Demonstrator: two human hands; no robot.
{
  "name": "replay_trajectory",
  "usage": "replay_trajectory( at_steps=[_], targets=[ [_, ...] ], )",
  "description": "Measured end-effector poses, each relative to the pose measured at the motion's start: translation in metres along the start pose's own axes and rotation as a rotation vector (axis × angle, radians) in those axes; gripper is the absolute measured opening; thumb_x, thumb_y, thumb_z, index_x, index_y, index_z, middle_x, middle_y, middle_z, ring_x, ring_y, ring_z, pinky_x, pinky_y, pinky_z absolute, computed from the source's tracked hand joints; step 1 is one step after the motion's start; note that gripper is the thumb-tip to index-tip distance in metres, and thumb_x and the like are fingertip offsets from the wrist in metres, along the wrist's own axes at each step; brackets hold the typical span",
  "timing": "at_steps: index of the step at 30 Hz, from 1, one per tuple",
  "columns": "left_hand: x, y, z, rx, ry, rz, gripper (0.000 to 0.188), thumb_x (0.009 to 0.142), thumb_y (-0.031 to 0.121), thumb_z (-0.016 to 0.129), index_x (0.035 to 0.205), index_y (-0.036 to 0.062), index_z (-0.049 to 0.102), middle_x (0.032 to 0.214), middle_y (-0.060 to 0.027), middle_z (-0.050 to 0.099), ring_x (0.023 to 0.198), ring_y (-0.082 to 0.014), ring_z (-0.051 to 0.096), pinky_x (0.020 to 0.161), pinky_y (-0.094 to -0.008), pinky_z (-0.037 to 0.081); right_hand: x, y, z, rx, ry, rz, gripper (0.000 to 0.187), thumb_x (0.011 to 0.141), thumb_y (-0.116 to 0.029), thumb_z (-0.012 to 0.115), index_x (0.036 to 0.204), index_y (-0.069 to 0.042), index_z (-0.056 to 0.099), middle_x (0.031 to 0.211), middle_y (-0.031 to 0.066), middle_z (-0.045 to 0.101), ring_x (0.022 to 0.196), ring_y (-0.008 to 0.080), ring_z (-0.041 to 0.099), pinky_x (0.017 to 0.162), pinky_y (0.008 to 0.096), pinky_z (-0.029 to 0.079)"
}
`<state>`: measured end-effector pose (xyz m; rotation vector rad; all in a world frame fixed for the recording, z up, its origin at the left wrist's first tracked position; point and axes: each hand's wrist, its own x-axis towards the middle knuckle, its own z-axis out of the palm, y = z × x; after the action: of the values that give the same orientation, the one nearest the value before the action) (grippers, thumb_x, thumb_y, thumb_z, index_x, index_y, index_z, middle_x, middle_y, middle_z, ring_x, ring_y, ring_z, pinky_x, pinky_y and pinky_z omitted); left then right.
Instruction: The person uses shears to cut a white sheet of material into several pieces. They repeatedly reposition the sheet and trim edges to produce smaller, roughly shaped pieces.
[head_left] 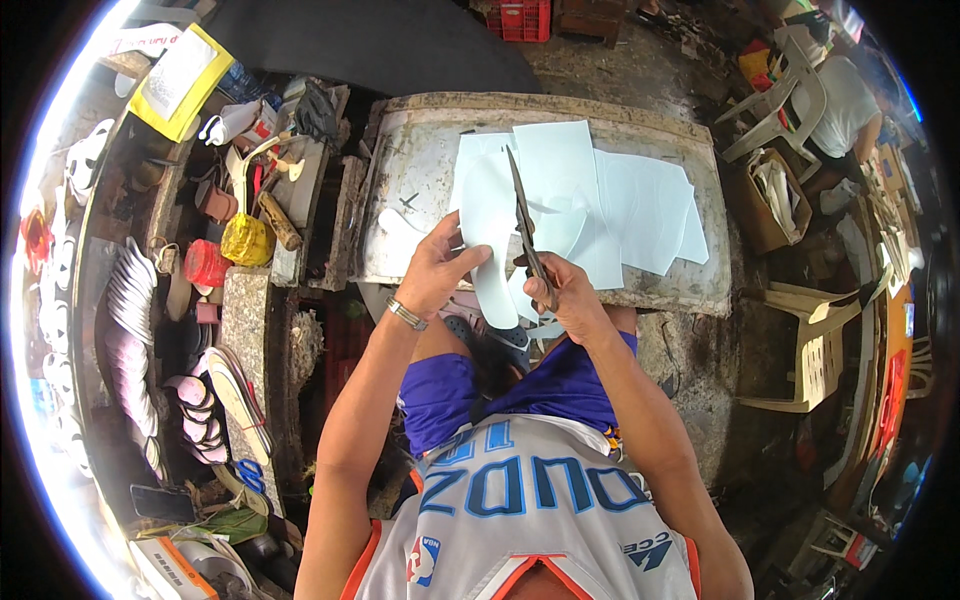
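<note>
A pale, sole-shaped cutout of thin sheet (488, 230) is pinched in my left hand (436, 268), between the thumb and the fingers at its left edge. My right hand (567, 297) grips a pair of dark metal scissors (524, 215), its fingers around the handles. The blades point away from me, just right of the cutout; whether they touch it I cannot tell. Behind them several pale sheets (556, 150) overlap on the worn board table (690, 150), and more sheets (640, 205) spread to the right. A small curved scrap (398, 222) lies left of my left hand.
On the left, a bench holds stacked soles (130, 310), a pair of slippers (238, 395), blue-handled scissors (250, 475) and a yellow bundle (247, 239). To the right are a cardboard box (775, 215), a tipped plastic chair (810, 350) and a seated person (845, 108).
</note>
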<state>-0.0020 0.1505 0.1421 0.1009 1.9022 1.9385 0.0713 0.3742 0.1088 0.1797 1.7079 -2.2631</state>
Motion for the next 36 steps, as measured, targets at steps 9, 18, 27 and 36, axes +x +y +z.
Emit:
replay_trajectory(
  at_steps=[9, 18, 27, 36],
  targets=[
    [-0.002, 0.003, -0.009, 0.006, -0.021, 0.010, 0.064, 0.094, 0.006, 0.074, 0.153, 0.0044, 0.051, 0.125, -0.0116, 0.071, 0.105, -0.0172, 0.067, 0.088, -0.0334, 0.057, -0.004, -0.002, -0.006, -0.038, 0.004, 0.021, 0.050, 0.085, -0.027, 0.091, 0.122, -0.001, 0.071, 0.077, -0.0057, 0.049, 0.062, 0.0060, 0.040, 0.055, 0.0257, 0.033],
    [-0.004, 0.004, -0.015, -0.004, -0.027, 0.026, 0.066, 0.093, 0.005, 0.073, 0.155, 0.0034, 0.049, 0.124, -0.0115, 0.071, 0.105, -0.0162, 0.067, 0.089, -0.0325, 0.056, -0.007, -0.005, -0.014, -0.071, -0.032, 0.080, 0.053, 0.085, -0.026, 0.090, 0.127, -0.003, 0.069, 0.084, -0.0063, 0.049, 0.063, 0.0046, 0.046, 0.059, 0.0236, 0.038],
    [-0.006, 0.007, -0.023, -0.011, -0.021, 0.037, 0.071, 0.093, 0.004, 0.071, 0.158, 0.0008, 0.044, 0.124, -0.0118, 0.070, 0.104, -0.0153, 0.067, 0.088, -0.0303, 0.055, -0.010, -0.004, -0.021, -0.105, -0.061, 0.076, 0.053, 0.085, -0.026, 0.091, 0.128, -0.003, 0.069, 0.080, -0.0063, 0.047, 0.062, 0.0056, 0.043, 0.057, 0.0248, 0.035],
    [-0.009, 0.009, -0.033, 0.007, -0.014, 0.030, 0.073, 0.091, 0.004, 0.069, 0.159, 0.0023, 0.044, 0.124, -0.0110, 0.070, 0.102, -0.0153, 0.066, 0.089, -0.0297, 0.054, -0.014, -0.009, -0.025, -0.161, -0.055, 0.075, 0.054, 0.084, -0.029, 0.092, 0.125, -0.002, 0.070, 0.078, -0.0059, 0.048, 0.062, 0.0062, 0.043, 0.055, 0.0245, 0.035]
  ],
)
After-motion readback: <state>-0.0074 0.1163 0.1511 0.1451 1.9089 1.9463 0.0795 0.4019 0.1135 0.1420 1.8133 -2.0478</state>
